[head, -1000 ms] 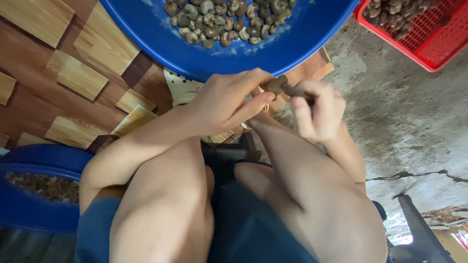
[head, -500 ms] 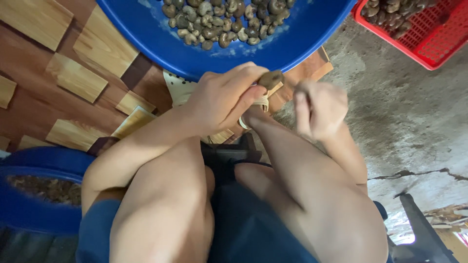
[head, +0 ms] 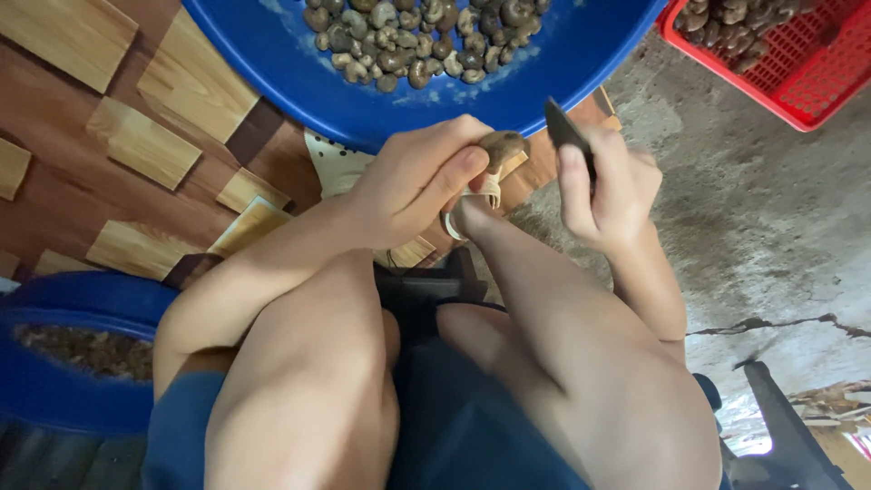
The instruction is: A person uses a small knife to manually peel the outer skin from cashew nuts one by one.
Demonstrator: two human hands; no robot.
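Note:
My left hand point(head: 419, 180) pinches a brown cashew nut point(head: 504, 145) between thumb and fingertips, just in front of the big blue basin point(head: 299, 82). My right hand point(head: 610, 189) is closed around a small dark tool point(head: 564, 129) whose blade points up and sits a little to the right of the nut, apart from it. Both hands hover above my bent knees.
The blue basin holds several raw cashew nuts point(head: 422, 38). A red slotted basket point(head: 798, 77) with more nuts sits at the top right on the concrete floor. A second blue tub point(head: 63, 399) with brown shells is at the lower left. Wood-patterned flooring lies on the left.
My right hand drew the tool off the nut, swung away to the right, and now holds the blade upright. My left hand kept the nut in place.

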